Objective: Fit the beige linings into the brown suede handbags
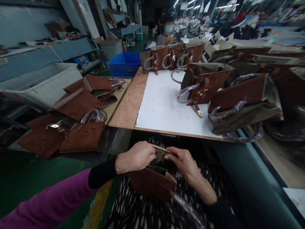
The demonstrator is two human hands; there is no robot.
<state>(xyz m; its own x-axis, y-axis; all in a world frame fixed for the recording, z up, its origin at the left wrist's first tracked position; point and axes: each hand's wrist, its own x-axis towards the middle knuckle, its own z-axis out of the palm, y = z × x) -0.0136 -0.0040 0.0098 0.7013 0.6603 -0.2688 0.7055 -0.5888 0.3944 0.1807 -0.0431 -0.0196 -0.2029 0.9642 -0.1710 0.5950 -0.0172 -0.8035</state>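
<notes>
A brown handbag (152, 184) rests on my lap with its mouth facing up and its olive lining showing. My left hand (137, 157) is closed on the bag's far rim at its left end. Thumb and fingers of my right hand (184, 162) pinch the same rim farther right. One plastic-wrapped handle (187, 206) hangs off the near side toward my right knee. The fingertips of my left hand are partly hidden behind the rim.
Ahead stands a table with a white sheet (162, 105) and several brown handbags (209, 86). More bags (81, 133) lie piled at left, near a white bin (43, 82) and a blue crate (125, 62). A masked person (166, 31) sits beyond the table.
</notes>
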